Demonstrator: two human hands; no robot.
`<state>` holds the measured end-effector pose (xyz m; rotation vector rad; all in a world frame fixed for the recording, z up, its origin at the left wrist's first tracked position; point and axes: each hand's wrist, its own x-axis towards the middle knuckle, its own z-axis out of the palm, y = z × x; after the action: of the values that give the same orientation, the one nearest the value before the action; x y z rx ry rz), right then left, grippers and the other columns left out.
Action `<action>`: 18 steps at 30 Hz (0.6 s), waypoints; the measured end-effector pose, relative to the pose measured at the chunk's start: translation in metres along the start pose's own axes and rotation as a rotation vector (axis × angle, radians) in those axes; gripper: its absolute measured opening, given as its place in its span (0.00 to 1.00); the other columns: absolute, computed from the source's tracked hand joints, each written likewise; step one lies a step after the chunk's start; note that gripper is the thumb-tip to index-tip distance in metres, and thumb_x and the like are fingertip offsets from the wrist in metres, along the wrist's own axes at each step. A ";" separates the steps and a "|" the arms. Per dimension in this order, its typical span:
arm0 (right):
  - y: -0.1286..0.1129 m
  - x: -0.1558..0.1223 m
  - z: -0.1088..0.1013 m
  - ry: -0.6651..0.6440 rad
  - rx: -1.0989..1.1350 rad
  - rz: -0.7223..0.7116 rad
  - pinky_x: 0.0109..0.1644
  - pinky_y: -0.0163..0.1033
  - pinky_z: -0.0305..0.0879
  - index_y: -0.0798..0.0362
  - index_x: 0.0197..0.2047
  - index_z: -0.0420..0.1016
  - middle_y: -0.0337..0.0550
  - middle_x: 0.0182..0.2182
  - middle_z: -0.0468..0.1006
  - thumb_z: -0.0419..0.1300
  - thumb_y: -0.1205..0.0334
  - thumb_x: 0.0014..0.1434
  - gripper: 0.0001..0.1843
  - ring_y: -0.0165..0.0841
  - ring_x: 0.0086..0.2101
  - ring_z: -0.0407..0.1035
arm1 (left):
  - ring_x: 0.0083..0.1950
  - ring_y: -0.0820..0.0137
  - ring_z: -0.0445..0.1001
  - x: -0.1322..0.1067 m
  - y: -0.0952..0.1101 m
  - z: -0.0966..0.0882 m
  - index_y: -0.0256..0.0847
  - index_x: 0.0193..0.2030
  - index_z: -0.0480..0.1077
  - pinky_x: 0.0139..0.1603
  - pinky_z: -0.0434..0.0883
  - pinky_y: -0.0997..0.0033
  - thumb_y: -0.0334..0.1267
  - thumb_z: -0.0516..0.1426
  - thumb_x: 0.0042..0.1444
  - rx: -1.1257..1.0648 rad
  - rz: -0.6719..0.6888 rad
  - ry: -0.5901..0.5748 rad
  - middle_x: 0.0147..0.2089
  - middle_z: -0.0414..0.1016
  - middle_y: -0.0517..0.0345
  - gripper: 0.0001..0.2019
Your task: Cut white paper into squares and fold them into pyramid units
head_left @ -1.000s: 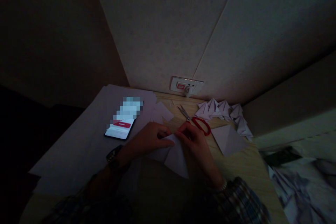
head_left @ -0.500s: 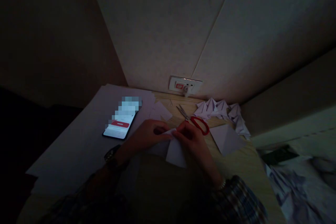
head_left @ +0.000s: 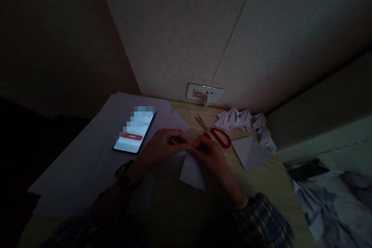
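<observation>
Between my two hands is a white sheet of paper (head_left: pixel 193 172), its lower part hanging toward me. My left hand (head_left: pixel 167 143) pinches its upper edge with thumb and forefinger. Fingertips of my right hand (head_left: pixel 207 153) meet the left ones on that same edge, also pinched shut. Just beyond the right hand lie red-handled scissors (head_left: pixel 222 138), blades pointing to the wall. A creased paper square (head_left: pixel 250 153) rests to the right of that hand. Dim light hides the exact fold at my fingertips.
A lit phone (head_left: pixel 135 130) lies on large white sheets (head_left: pixel 78 162) at the left. Several folded paper pieces (head_left: pixel 232 118) stand along the back right of the wooden table (head_left: pixel 261 186). A wall socket (head_left: pixel 203 93) holds a plug. Crumpled papers (head_left: pixel 322 209) lie lower right, beyond the table edge.
Both hands stay pinched on the paper, and the fingertips have shifted slightly left. The white strip seen above the fingers is now covered, and the hanging part has swung a little left and down.
</observation>
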<state>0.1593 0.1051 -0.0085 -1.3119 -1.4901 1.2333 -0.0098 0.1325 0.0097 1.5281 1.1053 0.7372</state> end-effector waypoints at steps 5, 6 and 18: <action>0.002 0.000 0.000 -0.049 -0.003 0.001 0.28 0.37 0.59 0.49 0.23 0.67 0.37 0.21 0.69 0.63 0.53 0.52 0.12 0.32 0.24 0.64 | 0.31 0.69 0.74 -0.002 0.002 0.000 0.39 0.25 0.75 0.33 0.70 0.73 0.37 0.61 0.46 0.030 0.025 0.064 0.27 0.77 0.61 0.04; 0.002 0.000 0.000 -0.065 -0.006 0.011 0.27 0.37 0.59 0.49 0.23 0.67 0.36 0.21 0.69 0.63 0.53 0.52 0.13 0.32 0.24 0.64 | 0.31 0.69 0.74 -0.002 0.002 0.000 0.39 0.26 0.75 0.33 0.70 0.73 0.37 0.61 0.46 0.030 0.030 0.078 0.27 0.77 0.61 0.04; -0.004 0.000 -0.002 -0.061 -0.074 0.040 0.26 0.36 0.54 0.50 0.21 0.64 0.35 0.20 0.64 0.62 0.45 0.50 0.19 0.30 0.23 0.60 | 0.32 0.68 0.75 0.001 -0.005 -0.001 0.40 0.26 0.73 0.35 0.70 0.72 0.39 0.63 0.43 -0.031 -0.037 -0.003 0.25 0.75 0.62 0.06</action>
<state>0.1606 0.1058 -0.0045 -1.3696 -1.5728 1.2645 -0.0119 0.1340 0.0046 1.4784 1.1122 0.7234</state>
